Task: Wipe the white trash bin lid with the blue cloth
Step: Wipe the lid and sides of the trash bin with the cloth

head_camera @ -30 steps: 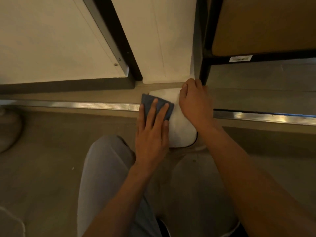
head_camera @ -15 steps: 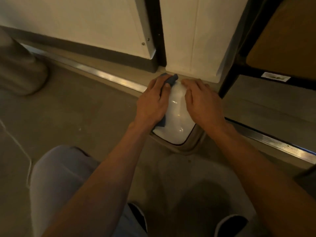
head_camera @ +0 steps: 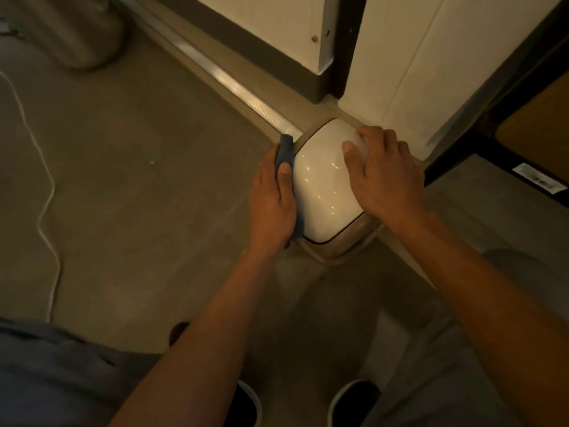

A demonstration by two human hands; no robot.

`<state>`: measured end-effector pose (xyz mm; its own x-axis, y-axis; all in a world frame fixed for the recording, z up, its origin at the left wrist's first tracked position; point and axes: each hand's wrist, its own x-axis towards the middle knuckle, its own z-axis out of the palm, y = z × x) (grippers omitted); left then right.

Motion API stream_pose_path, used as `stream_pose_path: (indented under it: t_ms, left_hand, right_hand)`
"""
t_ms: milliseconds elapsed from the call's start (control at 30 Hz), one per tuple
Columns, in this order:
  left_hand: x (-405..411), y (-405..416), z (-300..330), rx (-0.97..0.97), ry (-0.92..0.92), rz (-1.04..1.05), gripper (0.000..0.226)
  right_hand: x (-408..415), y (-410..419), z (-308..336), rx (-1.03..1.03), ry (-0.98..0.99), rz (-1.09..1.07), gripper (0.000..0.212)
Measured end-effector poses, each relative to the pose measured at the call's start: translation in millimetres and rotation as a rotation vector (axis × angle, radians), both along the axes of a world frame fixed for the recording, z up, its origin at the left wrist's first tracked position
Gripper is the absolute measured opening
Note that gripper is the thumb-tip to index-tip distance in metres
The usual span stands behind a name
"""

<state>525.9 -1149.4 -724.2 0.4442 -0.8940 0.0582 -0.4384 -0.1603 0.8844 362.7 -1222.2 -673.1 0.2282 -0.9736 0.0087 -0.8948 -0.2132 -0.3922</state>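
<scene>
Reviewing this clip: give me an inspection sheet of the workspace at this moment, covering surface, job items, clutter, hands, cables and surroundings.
Surface: grey floor, a metal threshold strip running across it.
Job's things: white trash bin lid, glossy with light glints, on its bin; blue cloth against the lid's left side.
Clutter: a small pale speck on the floor; nothing else seen.
Hands: left hand presses the cloth to the lid's side; right hand rests flat on the lid's top right, fingers spread.
Cables: white cord lying across the floor at left.
Surroundings: white panels behind, dark-framed furniture at right.
</scene>
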Motion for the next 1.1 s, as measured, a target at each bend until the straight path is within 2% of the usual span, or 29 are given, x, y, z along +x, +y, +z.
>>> stream_pose_path:
  t_ms: [100, 200, 367, 600, 867, 1100]
  left_hand:
    - [-23.1, 24.5, -10.3, 0.037, 0.074, 0.144, 0.049]
    - [-42.9, 49.9, -21.2, 0.035, 0.121, 0.192, 0.049]
    - [-62.6, 67.2, -24.2, 0.049, 0.127, 0.166, 0.051]
    - [-36.9, 41.2, -24.5, 0.045, 0.051, 0.217, 0.047]
    - [-79.6, 92.1, -30.7, -0.025, 0.073, 0.16, 0.038]
    - [-105.4, 90.7, -15.0, -0.058, 0.03, 0.109, 0.038]
  right_hand:
    - [0.4, 1.9, 0.6, 0.013, -0.006, 0.009, 0.052]
    - [2.0, 2.0, 1.1, 0.023, 0.005, 0.023, 0.055]
    - [0.8, 1.7, 3.0, 0.048, 0.008, 0.031, 0.056]
    - [4.4, -0.3, 0.4, 0.088, -0.059, 0.007, 0.059]
    - [6.1, 0.3, -3.3, 0.046, -0.066, -0.003, 0.059]
    - [6.0, 0.3, -6.1, 0.03, -0.057, -0.009, 0.058]
